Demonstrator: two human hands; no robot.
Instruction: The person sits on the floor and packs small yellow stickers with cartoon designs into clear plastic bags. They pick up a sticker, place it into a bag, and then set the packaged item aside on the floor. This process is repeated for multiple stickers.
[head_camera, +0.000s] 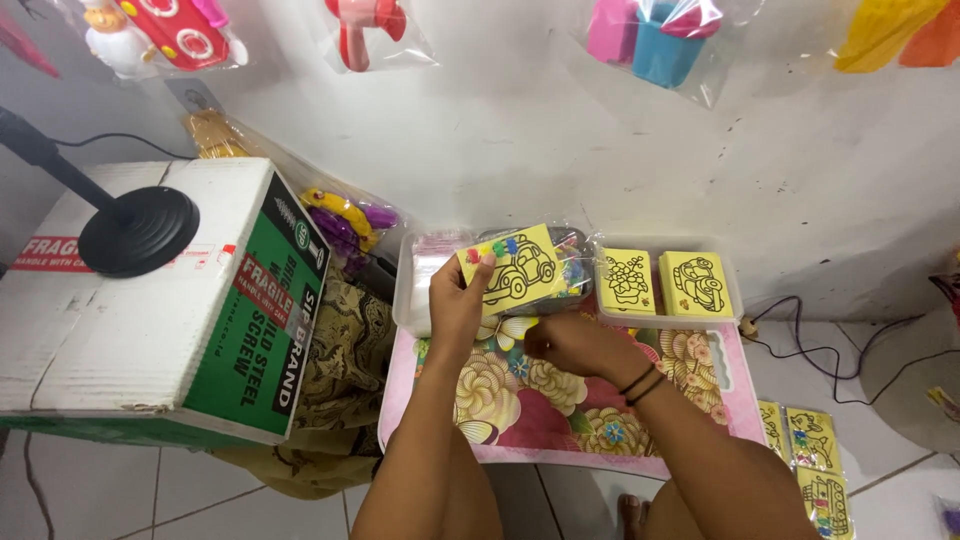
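Observation:
My left hand (457, 295) holds up a yellow card with a black car outline (515, 268) and small coloured dots along its top edge. My right hand (568, 345), with dark bands on the wrist, is closed just below the card's lower edge and seems to pinch something small that I cannot make out. Both hands hover over a pink floral tray table (560, 415). Behind the card lies a clear plastic tray (412, 285) with clear bags in it.
A second clear tray (668, 283) holds two stacks of yellow outline cards. A large cardboard box (150, 300) with a black stand base on top sits left. More packed yellow cards (812, 470) lie on the tiled floor right. Bagged toys hang on the wall.

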